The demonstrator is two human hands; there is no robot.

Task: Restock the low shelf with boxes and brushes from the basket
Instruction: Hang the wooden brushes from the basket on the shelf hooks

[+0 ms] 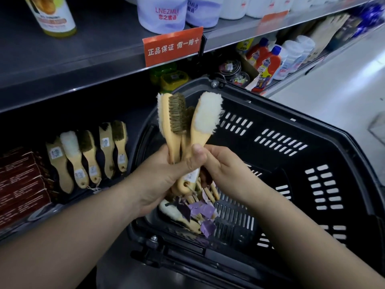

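A shop aisle: dark grey metal shelving runs along the left, and a pale smooth floor (333, 84) opens to the right. The low shelf (68, 205) carries a stack of dark red cardboard boxes (20, 180) at its left end. Just beside the boxes is a leaning row of wooden-handled brushes (89, 155), some bristled, one fleecy.

A black slotted plastic basket (312, 147) stands tilted in front of the shelf, blocking its right part. Above the basket, the left hand (166, 176) is clamped round the handles of an upright bunch of wooden brushes (177, 115). The right hand (223, 167) curls its fingers round the same handles from the other side. More loose wooden brushes (179, 215) and purple paper tags (202, 211) lie in the basket's bottom.

On the upper shelf (83, 51) stand white plastic tubs (160, 13), with a red printed sign (173, 46) clipped to its edge. Further along are red bottles with blue caps (268, 61).
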